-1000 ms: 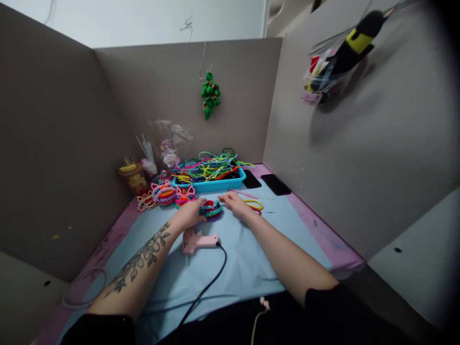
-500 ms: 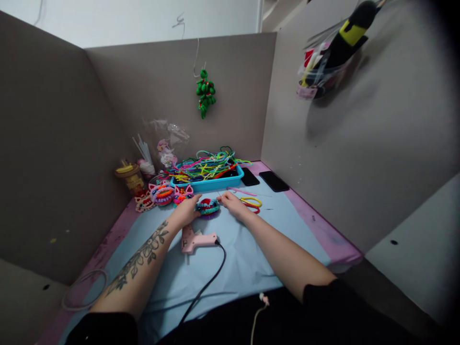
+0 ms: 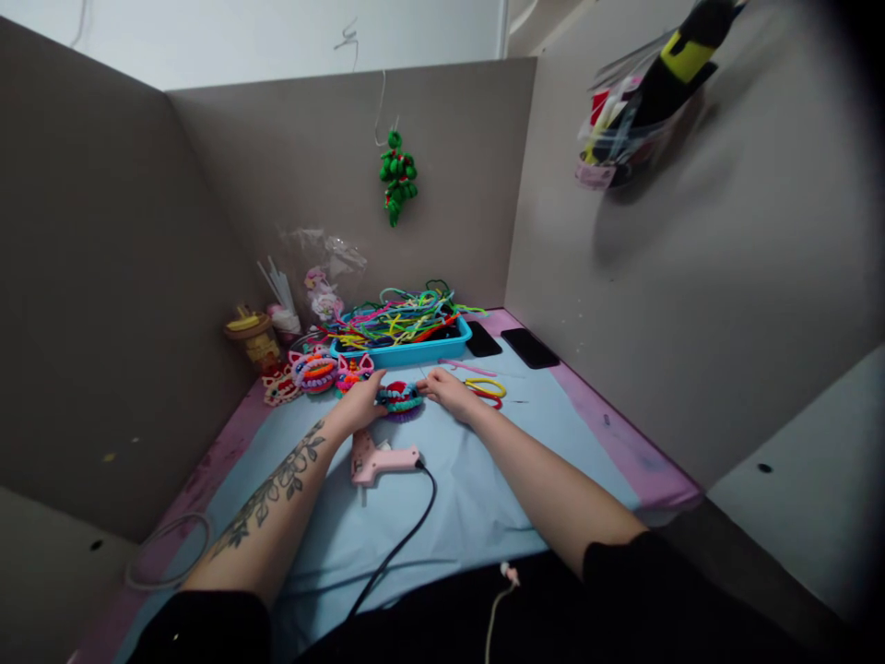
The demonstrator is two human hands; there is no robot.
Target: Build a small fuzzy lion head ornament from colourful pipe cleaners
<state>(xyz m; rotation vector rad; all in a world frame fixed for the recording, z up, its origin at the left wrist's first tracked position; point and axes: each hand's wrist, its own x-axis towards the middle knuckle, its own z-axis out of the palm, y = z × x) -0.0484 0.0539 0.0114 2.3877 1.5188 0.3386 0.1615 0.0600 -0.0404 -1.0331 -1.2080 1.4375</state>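
A small round pipe-cleaner craft (image 3: 401, 402), teal, red and purple, rests on the blue cloth between my hands. My left hand (image 3: 360, 403) grips its left side, thumb and fingers curled against the edge. At its right side, my right hand (image 3: 446, 391) is closed in a pinch with a thin wire-like piece sticking up from the fingers; the fingertips reach the craft's edge. In front of my left hand a pink glue gun (image 3: 380, 459) lies on its side, its black cord running towards me. Scissors (image 3: 488, 392) with yellow and red handles lie beside my right hand.
A blue tray (image 3: 401, 353) heaped with colourful pipe cleaners stands at the back, with two dark phones (image 3: 529, 349) to its right. Finished-looking pipe-cleaner animal faces (image 3: 314, 371) and a cup (image 3: 253, 338) sit at left. Grey partitions (image 3: 456, 184) enclose the table.
My right fingertips have come closer against the craft's right edge, and the craft is turned slightly so more red shows. The whole view has shifted a little.
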